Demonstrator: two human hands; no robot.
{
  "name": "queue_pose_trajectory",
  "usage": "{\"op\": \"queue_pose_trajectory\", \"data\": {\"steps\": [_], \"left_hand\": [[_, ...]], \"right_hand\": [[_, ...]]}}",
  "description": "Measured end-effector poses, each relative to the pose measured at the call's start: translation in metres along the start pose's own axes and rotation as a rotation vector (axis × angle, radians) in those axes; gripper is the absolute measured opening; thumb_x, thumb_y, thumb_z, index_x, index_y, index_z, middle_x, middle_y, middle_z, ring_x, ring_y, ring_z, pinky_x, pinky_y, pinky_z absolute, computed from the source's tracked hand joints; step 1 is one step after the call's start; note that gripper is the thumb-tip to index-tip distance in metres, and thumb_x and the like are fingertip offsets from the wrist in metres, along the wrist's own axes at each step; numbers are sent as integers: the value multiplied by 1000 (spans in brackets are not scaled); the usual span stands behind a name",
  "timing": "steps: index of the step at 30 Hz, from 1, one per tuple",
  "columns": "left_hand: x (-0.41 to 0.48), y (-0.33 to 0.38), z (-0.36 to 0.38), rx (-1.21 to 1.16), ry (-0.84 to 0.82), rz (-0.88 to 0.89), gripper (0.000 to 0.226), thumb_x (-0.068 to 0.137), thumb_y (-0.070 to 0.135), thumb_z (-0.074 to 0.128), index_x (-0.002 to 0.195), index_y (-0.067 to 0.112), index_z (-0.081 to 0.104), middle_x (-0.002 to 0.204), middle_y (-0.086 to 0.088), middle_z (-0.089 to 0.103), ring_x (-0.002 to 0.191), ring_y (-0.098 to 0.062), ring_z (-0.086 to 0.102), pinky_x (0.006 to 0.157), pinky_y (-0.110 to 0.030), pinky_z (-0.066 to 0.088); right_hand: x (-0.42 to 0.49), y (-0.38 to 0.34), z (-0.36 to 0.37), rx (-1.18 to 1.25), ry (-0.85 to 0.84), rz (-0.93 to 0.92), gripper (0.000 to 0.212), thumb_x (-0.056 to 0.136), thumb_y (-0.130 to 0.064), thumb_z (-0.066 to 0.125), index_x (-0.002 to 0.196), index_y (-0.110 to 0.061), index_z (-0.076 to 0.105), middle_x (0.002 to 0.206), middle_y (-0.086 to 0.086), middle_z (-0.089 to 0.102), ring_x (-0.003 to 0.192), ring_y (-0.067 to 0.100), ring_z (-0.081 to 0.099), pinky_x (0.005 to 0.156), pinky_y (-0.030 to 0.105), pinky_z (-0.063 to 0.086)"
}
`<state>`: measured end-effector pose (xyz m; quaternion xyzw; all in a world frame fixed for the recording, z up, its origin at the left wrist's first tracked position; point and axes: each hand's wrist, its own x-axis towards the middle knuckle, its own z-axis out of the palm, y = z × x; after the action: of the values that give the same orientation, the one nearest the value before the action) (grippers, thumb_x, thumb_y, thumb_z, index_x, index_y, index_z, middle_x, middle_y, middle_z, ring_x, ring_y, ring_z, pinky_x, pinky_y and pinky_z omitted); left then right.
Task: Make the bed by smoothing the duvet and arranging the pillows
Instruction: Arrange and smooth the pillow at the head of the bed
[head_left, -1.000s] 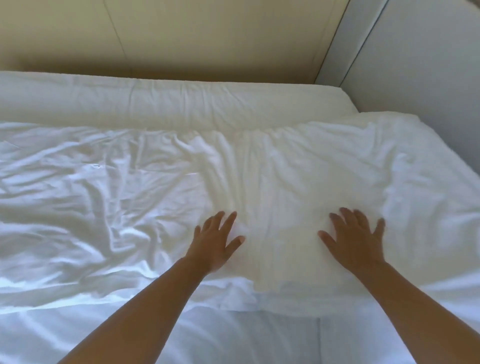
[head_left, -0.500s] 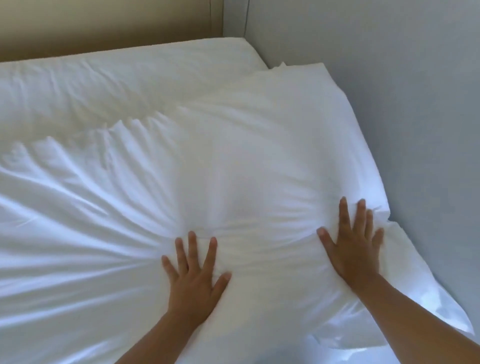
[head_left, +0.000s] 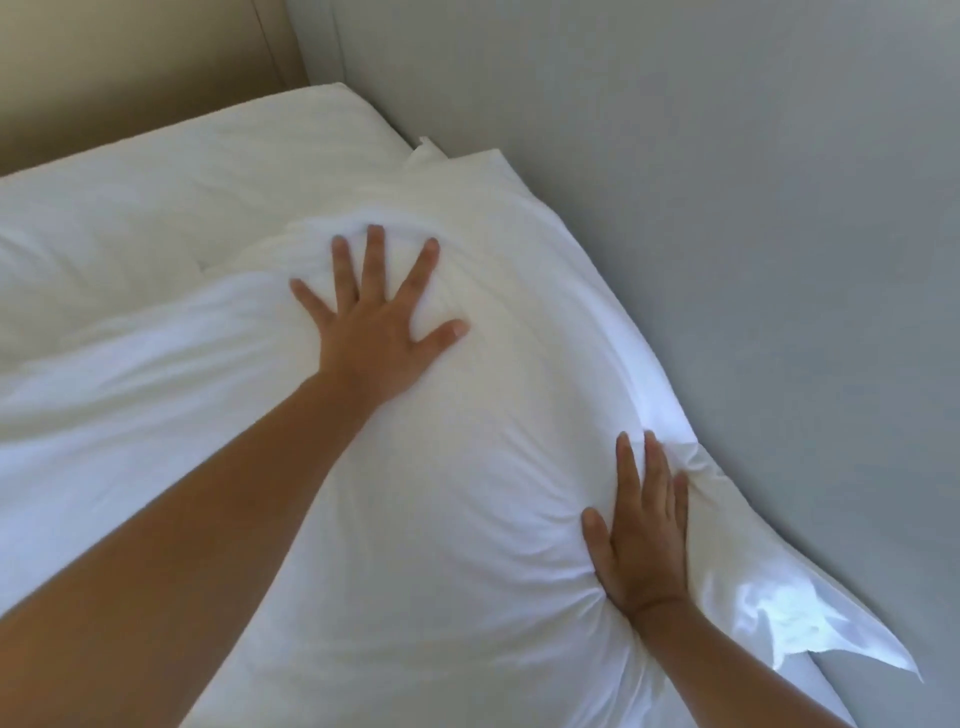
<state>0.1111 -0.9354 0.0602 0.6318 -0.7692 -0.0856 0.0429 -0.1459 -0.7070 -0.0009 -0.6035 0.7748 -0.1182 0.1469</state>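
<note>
While both palms lie flat on white bedding, the scene reads from left edge to right edge as follows.

Headboard: tan panel (head_left: 130, 67) in the upper left of the frame, well clear of both hands.

Mattress sheet: white strip (head_left: 171, 171) running from left edge to upper centre, bare of pillows; none shows anywhere in frame.

Duvet: puffy white mass (head_left: 441, 519) filling the centre and lower frame, its far corner near the wall at upper centre. By my judgement it is light, soft and compressible, with smooth fabric that slides easily; pressing only dents it, so pinching the hem or a corner should move it better than pushing on the middle.

Left hand: (head_left: 382, 332) upper centre, fingers (head_left: 373, 260) spread wide, palm down, sunk into the duvet near its upper edge, gripping nothing.

Right hand: (head_left: 641, 545) lower right of centre, fingers (head_left: 628, 467) close together and straight, pressing flat on the duvet's right side, holding nothing; creases radiate from its heel.

Loose flap: shiny edge (head_left: 810, 618) of duvet cover trailing toward the lower right, touching the wall.

Wall: grey surface (head_left: 727, 208) filling the right side, hard against the bed. It probably hinders most, since it leaves no room to pull that edge outward.
</note>
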Motion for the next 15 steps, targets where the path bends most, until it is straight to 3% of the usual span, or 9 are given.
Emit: {"op": "queue_pose_trajectory", "data": {"steps": [6, 11, 15], "left_hand": [[79, 14, 17, 35, -29, 33, 85, 75, 94, 10, 148, 57, -14, 165, -2, -22, 150, -40, -19, 107, -79, -4], [129, 22, 42, 49, -112, 30, 84, 74, 94, 10, 149, 58, -7, 167, -1, -8, 150, -43, 0, 112, -74, 1], [136, 18, 55, 39, -80, 20, 83, 75, 92, 11, 149, 57, -1, 165, -3, 3, 145, -41, 14, 113, -71, 7]], "right_hand": [[12, 6, 18, 72, 59, -20, 79, 94, -65, 18, 160, -24, 5, 165, 17, 13, 154, 34, 11, 118, 63, 15], [24, 13, 35, 133, 109, -36, 80, 94, -66, 19, 160, -23, 7, 164, 16, 14, 152, 36, 14, 118, 60, 15], [31, 14, 38, 149, 127, -49, 80, 94, -66, 19, 160, -23, 9, 164, 15, 15, 152, 35, 16, 120, 58, 14]]}}
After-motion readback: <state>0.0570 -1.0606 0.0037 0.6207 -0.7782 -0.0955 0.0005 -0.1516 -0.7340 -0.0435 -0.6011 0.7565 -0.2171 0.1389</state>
